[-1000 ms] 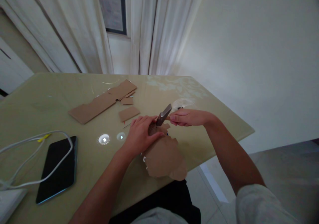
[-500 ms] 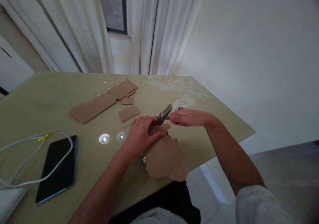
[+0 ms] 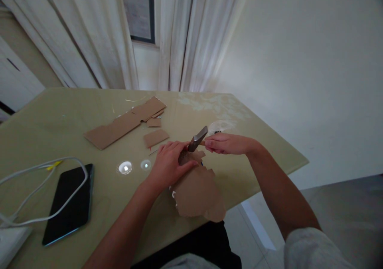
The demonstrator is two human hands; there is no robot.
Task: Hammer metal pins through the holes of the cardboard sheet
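My right hand (image 3: pixel 225 143) is closed around the short wooden handle of a hammer (image 3: pixel 197 138). The hammer's dark metal head rests over the far edge of a ragged-edged cardboard piece (image 3: pixel 197 191), just beside my left fingers; whether it touches the cardboard is hard to tell. My left hand (image 3: pixel 172 163) grips that cardboard at its far left side, with the thumb on top and the fingers bent over the far edge. Something shiny lies partly hidden under the left palm. White glue-like bits show along the cardboard's left edge.
Beyond my hands lie a long cardboard strip (image 3: pixel 119 129) and a small cardboard rectangle (image 3: pixel 156 137), with a thin metal stick (image 3: pixel 153 152) next to it. A black tablet (image 3: pixel 70 203) and a white cable (image 3: pixel 83 169) occupy the left. The table's edge (image 3: pixel 242 201) runs close on the right.
The view has shifted slightly. Both hands, the hammer and the cardboard stay in nearly the same places relative to each other.
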